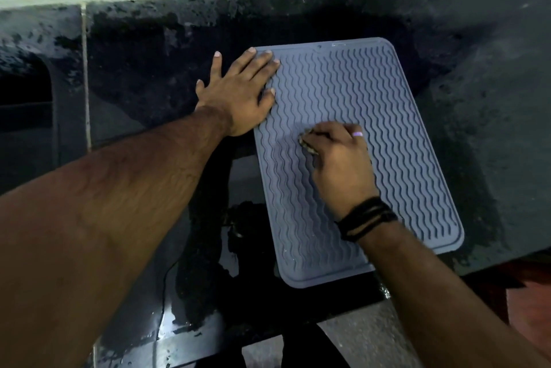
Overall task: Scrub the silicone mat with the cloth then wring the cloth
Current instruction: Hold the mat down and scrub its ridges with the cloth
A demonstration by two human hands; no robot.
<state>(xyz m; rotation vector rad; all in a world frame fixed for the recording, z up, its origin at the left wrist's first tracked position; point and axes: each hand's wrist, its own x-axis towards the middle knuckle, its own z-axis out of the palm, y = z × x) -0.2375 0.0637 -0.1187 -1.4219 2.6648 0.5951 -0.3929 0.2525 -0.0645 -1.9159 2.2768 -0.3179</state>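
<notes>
Wet, dark stone counter [477, 99] carries the grey silicone mat [387, 129], lying right of centre with its near end overhanging the edge. Left hand [238, 90] lies spread flat on the mat's ten o'clock corner; right hand [340, 159], at mid-mat, curls over a bunched cloth [307, 144].

Black wristbands [368, 218] (bare forearms), pale ring [357, 134]

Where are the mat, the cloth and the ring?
mat [396, 129], head view, bare ribbed part right of the hands.
cloth [307, 144], head view, edge showing under the right fingers.
ring [357, 134], head view, band on a right finger.
</notes>
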